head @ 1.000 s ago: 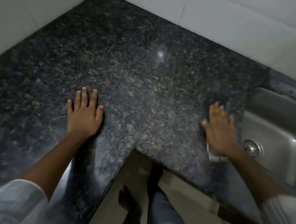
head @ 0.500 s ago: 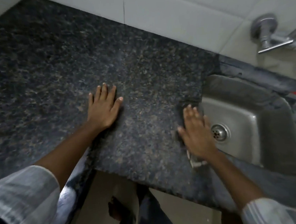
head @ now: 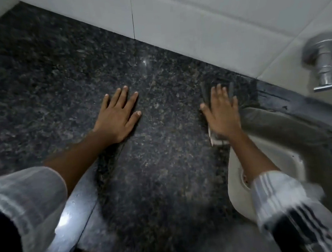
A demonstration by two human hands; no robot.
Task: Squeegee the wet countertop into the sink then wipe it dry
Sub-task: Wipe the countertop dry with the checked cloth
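Note:
The dark speckled granite countertop (head: 164, 165) fills the middle of the view. My left hand (head: 119, 117) lies flat on it, fingers spread, holding nothing. My right hand (head: 222, 114) presses flat on a dark wiping pad (head: 205, 91), whose pale edge shows under my wrist. The pad sits on the counter by the back left corner of the steel sink (head: 280, 137). Most of the pad is hidden under my palm, and the hand is blurred by motion.
White wall tiles (head: 193, 25) run along the back of the counter. A chrome tap (head: 325, 63) sticks out of the wall above the sink at the right. The counter's glossy front edge (head: 75, 216) is at lower left, with floor below it.
My right hand has slid the pad away from me along the sink's left edge toward the back wall. My left hand stays flat on the counter. The view has shifted right.

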